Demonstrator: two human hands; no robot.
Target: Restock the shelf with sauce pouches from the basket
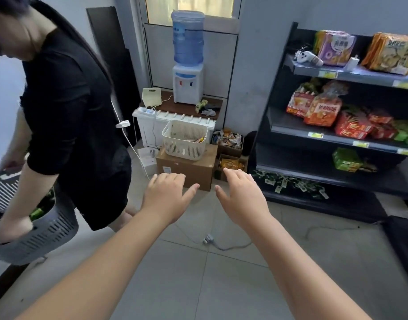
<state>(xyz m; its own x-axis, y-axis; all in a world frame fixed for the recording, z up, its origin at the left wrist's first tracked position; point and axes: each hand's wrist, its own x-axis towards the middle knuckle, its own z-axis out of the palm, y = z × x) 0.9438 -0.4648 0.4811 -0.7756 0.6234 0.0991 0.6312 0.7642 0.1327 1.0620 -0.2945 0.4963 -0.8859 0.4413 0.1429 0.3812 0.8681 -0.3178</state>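
On the box, the basket (184, 139) sits beyond both empty grips

Pale grey tiles cover the floor (198, 285), with a white cable (223, 245) trailing across them. The walls (251, 65) are plain grey. Daylight glows through a window (189, 5) above a water dispenser (188, 63), which stands on a low brown surface (184, 107). A dark panel (106, 38) leans in the corner.
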